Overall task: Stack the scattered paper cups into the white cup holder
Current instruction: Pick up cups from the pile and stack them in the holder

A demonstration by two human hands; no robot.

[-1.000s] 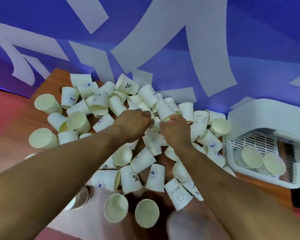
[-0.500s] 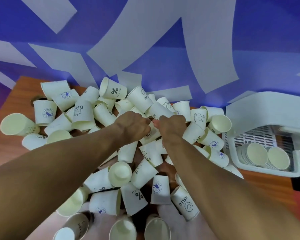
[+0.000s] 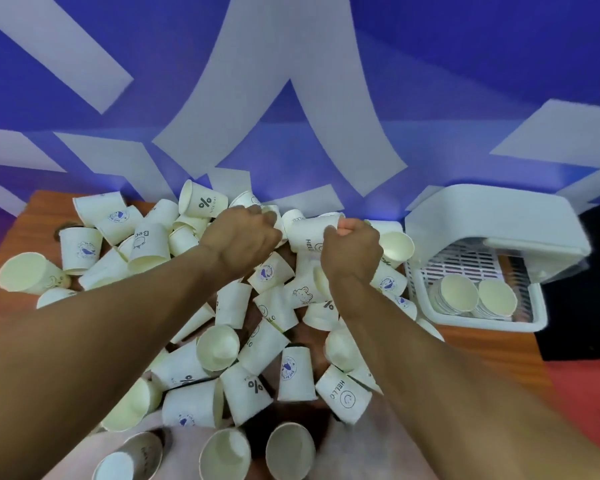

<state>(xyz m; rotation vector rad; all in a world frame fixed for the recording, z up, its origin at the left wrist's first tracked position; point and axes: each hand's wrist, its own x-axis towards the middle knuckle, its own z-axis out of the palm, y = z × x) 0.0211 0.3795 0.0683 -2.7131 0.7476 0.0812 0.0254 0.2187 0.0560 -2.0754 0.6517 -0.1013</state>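
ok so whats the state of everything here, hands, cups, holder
loose cups: scattered, unstacked, mostly on their sides
left hand: fingers curled among loose cups, grip hidden
right hand: grips hello cup
hello cup: on its side, held
holder: open
lid: raised
stacks: two, nested, lying in holder

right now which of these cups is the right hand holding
The HELLO cup lying on its side atop the pile; the right hand grips its end. The other HELLO cup lies untouched nearer the camera.
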